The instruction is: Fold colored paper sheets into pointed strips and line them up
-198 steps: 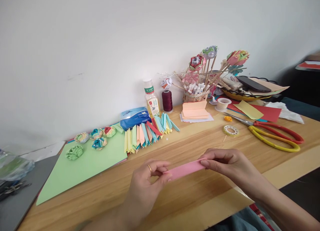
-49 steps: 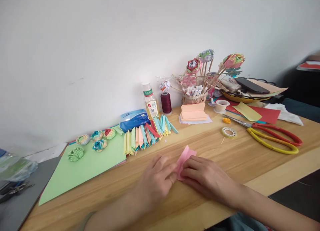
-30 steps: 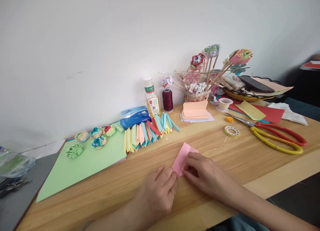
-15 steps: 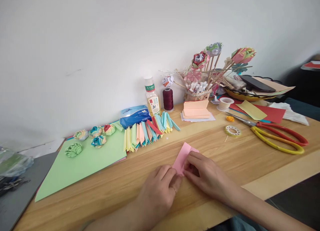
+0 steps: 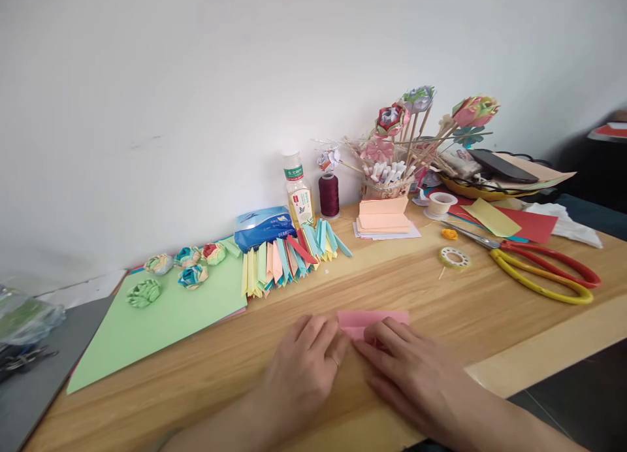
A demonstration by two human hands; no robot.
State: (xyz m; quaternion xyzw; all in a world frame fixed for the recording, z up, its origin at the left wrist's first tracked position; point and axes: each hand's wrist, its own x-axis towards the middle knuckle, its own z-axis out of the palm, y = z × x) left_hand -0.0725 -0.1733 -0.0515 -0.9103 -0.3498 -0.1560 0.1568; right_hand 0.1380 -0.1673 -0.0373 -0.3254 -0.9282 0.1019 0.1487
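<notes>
A pink sheet of paper (image 5: 373,319) lies on the table in front of me, its long edge running left to right and a crease showing across it. At its left end, my left hand (image 5: 311,354) has bent fingers and thumb closed on the lower corner. My right hand (image 5: 411,364) covers the paper's lower right part, thumb and forefinger pinched near the front edge. The fingertips hide some of the sheet, and the right hand is slightly blurred.
Folded paper strips (image 5: 279,266) stand in a row beside a blue tissue pack (image 5: 264,226). Paper flowers (image 5: 192,277) rest on a green sheet (image 5: 161,334). Peach paper slips (image 5: 383,217) are stacked behind. Large scissors (image 5: 543,262), a tape roll (image 5: 454,257) and thread spool (image 5: 329,196) are also there.
The pink paper has turned from a slanted position to lying crosswise, lower and nearer to me. My right hand has moved down and flattened along it; my left hand has shifted slightly left.
</notes>
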